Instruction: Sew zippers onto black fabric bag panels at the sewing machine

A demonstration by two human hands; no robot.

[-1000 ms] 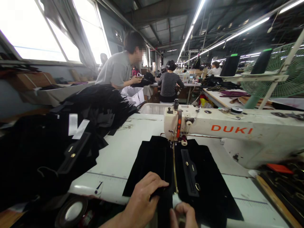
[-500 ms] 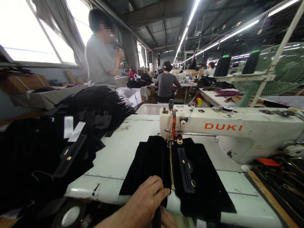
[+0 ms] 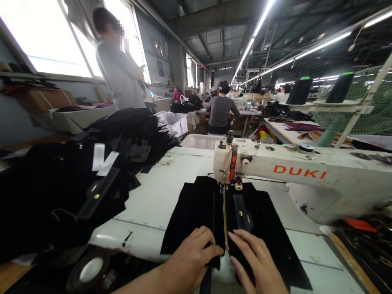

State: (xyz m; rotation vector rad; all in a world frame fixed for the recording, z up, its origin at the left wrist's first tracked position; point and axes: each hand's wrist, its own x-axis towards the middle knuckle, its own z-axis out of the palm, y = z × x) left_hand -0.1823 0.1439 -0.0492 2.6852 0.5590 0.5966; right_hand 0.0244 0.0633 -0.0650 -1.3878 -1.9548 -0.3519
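Observation:
A black fabric piece (image 3: pixel 190 212) lies left of a gold-toothed zipper (image 3: pixel 226 220), and another black fabric piece (image 3: pixel 272 228) lies to its right. The zipper runs from under the needle area of the white sewing machine (image 3: pixel 226 163) toward me. With curled fingers, my left hand (image 3: pixel 196 253) is closed on the left piece's inner edge, beside the zipper's near end; its thumb is hidden. My right hand (image 3: pixel 259 259) lies open over the right piece, fingers apart, fingertips near the zipper. It partly covers a dark zipped panel (image 3: pixel 241 212) on that piece.
A tall pile of black fabric pieces (image 3: pixel 122 134) rises at the left of the sewing table (image 3: pixel 153 204). At right sits a wooden-edged tray (image 3: pixel 352 253) with dark parts. Thread cones (image 3: pixel 300 92) and a green fan (image 3: pixel 367 102) stand behind. Two people (image 3: pixel 119 77) (image 3: pixel 222 108) are ahead.
My right hand has come up from below the table edge onto the right fabric piece. My left hand stays by the zipper's end. The view has shifted slightly left.

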